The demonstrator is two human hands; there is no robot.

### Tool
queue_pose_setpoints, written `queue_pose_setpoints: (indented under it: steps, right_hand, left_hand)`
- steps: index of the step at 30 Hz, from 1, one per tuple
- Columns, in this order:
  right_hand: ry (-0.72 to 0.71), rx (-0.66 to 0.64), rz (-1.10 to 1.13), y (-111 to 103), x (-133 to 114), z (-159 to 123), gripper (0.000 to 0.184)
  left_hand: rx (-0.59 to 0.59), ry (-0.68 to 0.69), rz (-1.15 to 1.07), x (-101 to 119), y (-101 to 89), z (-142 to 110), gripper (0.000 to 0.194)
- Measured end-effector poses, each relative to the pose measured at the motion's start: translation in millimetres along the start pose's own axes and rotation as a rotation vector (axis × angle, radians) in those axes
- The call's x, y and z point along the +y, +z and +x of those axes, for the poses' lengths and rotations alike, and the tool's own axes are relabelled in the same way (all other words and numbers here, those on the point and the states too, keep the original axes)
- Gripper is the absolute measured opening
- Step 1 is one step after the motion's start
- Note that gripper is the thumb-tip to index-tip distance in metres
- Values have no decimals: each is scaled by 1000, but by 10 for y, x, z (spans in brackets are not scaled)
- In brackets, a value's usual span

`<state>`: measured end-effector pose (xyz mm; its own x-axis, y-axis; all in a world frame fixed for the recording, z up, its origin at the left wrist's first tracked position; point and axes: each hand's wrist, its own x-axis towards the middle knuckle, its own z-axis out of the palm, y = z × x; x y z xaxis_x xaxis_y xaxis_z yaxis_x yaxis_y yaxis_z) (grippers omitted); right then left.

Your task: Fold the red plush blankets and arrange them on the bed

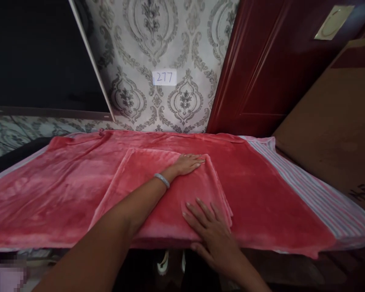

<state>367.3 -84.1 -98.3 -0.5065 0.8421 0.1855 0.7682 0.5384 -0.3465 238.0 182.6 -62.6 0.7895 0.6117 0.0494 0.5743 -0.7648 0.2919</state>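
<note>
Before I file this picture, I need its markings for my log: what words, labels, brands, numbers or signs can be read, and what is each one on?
"277": handwritten on the white slip on the patterned wallpaper.
Dark characters on the cardboard box at the right: tilted and dim, not readable with confidence.
Small pale marks along the lower edge of the dark screen: too small to read.
</note>
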Motion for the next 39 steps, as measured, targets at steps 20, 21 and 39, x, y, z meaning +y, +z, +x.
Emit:
queue_pose_setpoints:
  steps: [20,21,39]
  right_hand:
    - [-194,-97,63,-327,-280,1634,51]
    - [-184,-126,49,-261,-287,1740,52]
    - [-310,-435,242,-186,-850,880,65]
  left_hand:
    - [-57,-128,-253,-714,-872,-1198,53]
    - [-53,-151,-220,-735,-800,-1235,53]
    - [39,-150,-96,-802,-387,-1259,53]
